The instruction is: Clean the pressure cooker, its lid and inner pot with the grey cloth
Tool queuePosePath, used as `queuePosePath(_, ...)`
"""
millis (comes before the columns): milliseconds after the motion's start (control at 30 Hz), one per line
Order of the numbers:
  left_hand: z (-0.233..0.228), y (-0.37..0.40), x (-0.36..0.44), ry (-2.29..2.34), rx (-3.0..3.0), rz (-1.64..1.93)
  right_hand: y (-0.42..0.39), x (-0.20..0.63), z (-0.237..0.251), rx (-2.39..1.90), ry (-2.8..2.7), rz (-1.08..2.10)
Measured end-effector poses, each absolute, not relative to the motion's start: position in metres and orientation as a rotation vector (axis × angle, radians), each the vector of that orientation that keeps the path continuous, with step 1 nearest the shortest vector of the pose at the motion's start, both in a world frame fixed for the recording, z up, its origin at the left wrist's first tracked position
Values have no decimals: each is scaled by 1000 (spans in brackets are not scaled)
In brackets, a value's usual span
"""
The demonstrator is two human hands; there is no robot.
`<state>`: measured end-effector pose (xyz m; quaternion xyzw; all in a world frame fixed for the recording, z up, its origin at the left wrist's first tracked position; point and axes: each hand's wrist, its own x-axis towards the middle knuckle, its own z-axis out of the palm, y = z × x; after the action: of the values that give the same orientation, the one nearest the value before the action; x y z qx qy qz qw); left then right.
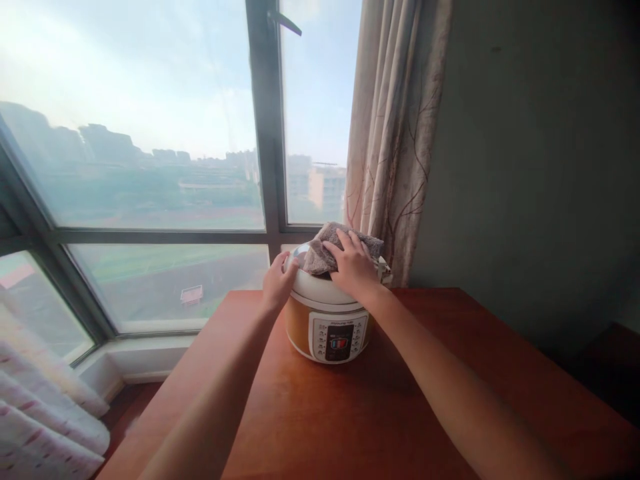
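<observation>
The fingers of the right hand (353, 261) are lying loosely spread and pressing flat on a grey-brown cloth (325, 250), which is bunching up under and beyond the fingertips on top of the white lid (325, 291) of an electric cooker (327, 320). Just to the left of those fingers, the left hand (278, 280) is cupping the lid's rim, its fingers curling together around the edge, thumb side nearest the cloth. Below both sets of fingers the cooker's orange body is showing its button panel (339, 339) toward the person. The cooker is sitting at the far end of a reddish wooden table (350, 413), with both forearms stretching back over it. Beyond the fingertips a patterned curtain (395, 133) is hanging, and to its left a large window (150, 147) is showing hazy buildings.
</observation>
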<state>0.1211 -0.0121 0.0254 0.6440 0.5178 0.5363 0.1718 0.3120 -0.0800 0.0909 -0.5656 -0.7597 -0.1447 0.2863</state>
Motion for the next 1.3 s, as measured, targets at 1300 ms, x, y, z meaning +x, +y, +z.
queuePosePath(1300, 8, -9, 93, 1350, 1763, 1520, -60, 310, 142, -1798, -2127, -258)
